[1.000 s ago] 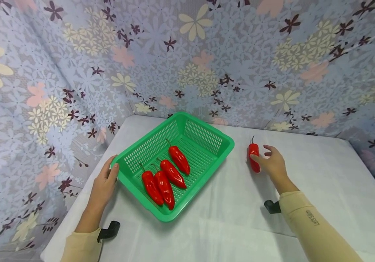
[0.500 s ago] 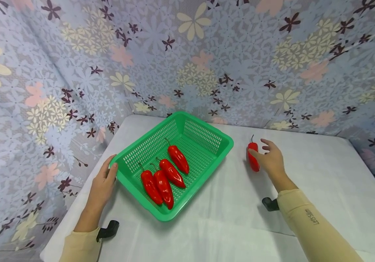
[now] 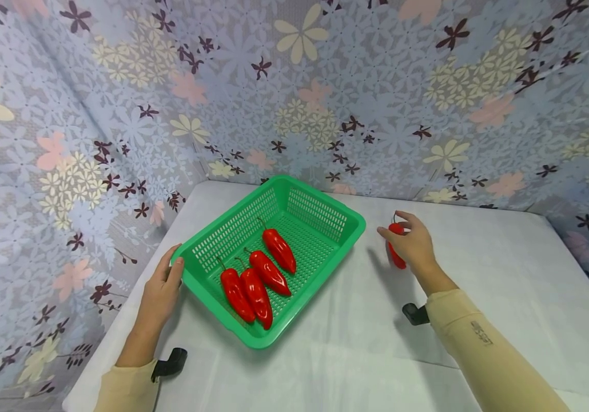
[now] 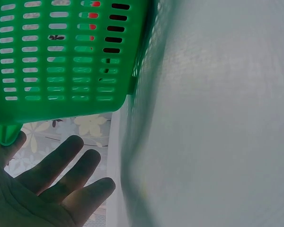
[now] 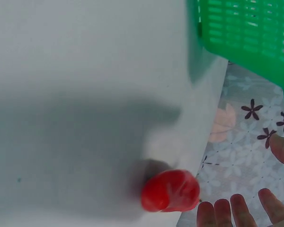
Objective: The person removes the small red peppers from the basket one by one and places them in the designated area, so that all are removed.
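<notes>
The right hand [image 3: 412,245] now closes round the loose red pepper [image 3: 396,252], thumb over its stem end and fingers wrapped behind it, where half a second ago the fingers were spread and only resting against it. The pepper seems raised a little off the white bench [image 3: 500,274], to the right of the green basket [image 3: 348,214] and apart from it; the right wrist view shows its red body over a dark shadow, which suits a lift just beginning, though contact with the cloth cannot be ruled out. The left hand [image 3: 159,293] keeps its place at the basket's near-left corner, fingers relaxed and straight against the rim. Four red peppers [image 3: 258,277] lie inside the basket, unmoved.
</notes>
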A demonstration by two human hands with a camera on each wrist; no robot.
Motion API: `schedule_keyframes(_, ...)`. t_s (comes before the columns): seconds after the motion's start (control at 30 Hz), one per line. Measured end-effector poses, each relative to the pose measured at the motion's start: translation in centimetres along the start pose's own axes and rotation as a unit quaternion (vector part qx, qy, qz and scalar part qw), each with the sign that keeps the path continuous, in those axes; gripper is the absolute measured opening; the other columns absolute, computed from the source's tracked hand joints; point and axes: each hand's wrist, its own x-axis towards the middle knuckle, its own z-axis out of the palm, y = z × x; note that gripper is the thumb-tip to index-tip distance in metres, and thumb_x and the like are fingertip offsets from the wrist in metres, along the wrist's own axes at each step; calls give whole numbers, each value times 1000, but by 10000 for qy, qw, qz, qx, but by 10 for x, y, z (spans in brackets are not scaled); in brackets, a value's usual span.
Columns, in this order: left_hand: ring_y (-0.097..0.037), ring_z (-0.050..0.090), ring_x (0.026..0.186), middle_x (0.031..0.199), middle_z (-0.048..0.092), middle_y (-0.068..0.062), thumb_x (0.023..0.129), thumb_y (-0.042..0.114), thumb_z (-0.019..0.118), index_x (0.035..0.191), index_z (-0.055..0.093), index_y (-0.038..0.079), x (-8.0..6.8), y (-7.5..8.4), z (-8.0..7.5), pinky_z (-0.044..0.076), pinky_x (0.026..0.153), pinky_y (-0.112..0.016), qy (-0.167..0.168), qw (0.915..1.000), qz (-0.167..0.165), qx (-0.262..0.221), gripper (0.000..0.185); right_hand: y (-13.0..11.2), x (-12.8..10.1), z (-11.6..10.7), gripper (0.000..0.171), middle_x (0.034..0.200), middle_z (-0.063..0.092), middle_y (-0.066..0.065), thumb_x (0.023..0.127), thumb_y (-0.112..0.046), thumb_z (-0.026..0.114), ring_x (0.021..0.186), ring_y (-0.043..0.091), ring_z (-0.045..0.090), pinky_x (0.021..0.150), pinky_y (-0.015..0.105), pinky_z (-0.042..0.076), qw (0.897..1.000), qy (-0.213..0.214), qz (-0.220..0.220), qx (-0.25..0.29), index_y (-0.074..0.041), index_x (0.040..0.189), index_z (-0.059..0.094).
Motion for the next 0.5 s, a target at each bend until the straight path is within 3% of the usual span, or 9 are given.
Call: schedule_keyframes(0.5, -44, 53, 123, 137, 56, -27, 104, 61, 35, 158, 33, 30, 0, -3, 0, 38, 100, -65, -29, 10000, -33, -51, 63, -24, -5, 7, 74, 149, 46, 24, 95, -36, 71, 136, 42, 42, 107, 58, 36, 9996, -43, -238, -118, -13, 156, 37)
